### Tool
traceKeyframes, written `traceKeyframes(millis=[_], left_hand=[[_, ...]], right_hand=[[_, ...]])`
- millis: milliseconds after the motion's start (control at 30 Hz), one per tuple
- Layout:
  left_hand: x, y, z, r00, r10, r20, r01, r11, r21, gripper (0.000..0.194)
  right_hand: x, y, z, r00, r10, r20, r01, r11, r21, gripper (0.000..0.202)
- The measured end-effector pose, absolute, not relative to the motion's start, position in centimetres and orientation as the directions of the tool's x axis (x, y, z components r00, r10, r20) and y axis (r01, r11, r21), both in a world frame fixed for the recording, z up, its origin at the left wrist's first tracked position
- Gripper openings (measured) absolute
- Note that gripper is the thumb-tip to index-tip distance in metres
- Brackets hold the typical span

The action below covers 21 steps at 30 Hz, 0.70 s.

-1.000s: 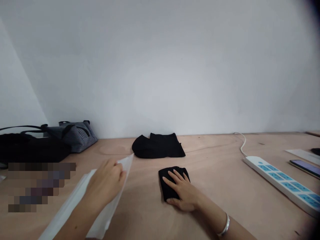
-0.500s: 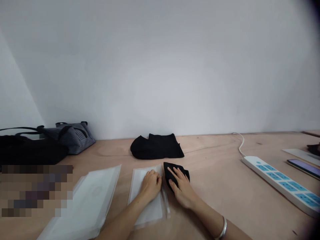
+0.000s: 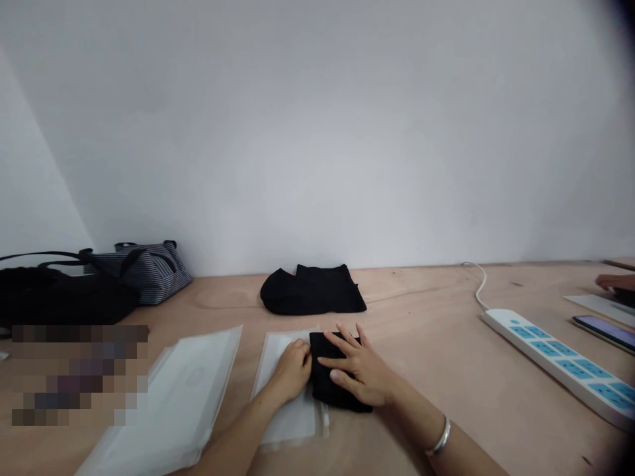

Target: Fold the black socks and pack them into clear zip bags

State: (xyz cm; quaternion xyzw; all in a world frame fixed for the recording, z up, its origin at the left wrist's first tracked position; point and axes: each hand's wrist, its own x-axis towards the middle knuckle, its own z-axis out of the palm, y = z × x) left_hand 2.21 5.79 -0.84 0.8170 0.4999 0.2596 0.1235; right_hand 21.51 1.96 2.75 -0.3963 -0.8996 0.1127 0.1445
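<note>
A folded black cloth [image 3: 322,387] lies flat on the wooden table, overlapping the right side of a small clear zip bag [image 3: 290,426]. My right hand [image 3: 360,367] rests on the cloth with its fingers spread. My left hand [image 3: 292,370] is curled on the bag, its fingertips against the cloth's left edge; what they hold, if anything, is hidden. Farther back, near the wall, lies another black cloth [image 3: 312,291]. To the left is a stack of larger translucent bags [image 3: 173,390].
A white power strip [image 3: 560,363] with a cable lies at the right, beside a phone [image 3: 602,330]. Another person's hand [image 3: 612,283] shows at the right edge. A striped bag [image 3: 156,274] and a black bag [image 3: 64,297] sit at the back left.
The folded cloth has shifted left and toward me, onto the small bag's edge, and more of it shows. My right hand's fingers have spread wider. Another person's hand has appeared at the right.
</note>
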Motion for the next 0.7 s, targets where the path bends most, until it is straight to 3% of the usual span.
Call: traceKeyframes(millis=[133,367,567,700], left_hand=[[2.0,5.8,-0.6,0.357,0.883,0.306,0.736,-0.467,0.49,0.025],[2.2,5.8,0.1,0.374,0.865,0.336,0.726,-0.498,0.474,0.031],[2.9,4.5,1.2,0.435,0.821,0.371,0.741,-0.56,0.371,0.027],[3.1,3.5,2.1,0.503,0.769,0.396,0.736,-0.621,0.272,0.023]], right_hand=[[21.6,2.6,2.3,-0.627,0.778,0.042,0.702,0.588,-0.401,0.052],[19.9,3.3,1.5,-0.512,0.859,-0.019,0.794,0.464,-0.394,0.055],[18.1,3.1,0.4,-0.378,0.923,0.074,0.836,0.375,-0.402,0.048],[18.3,1.8,0.6,-0.513,0.853,0.098,0.751,0.501,-0.43,0.045]])
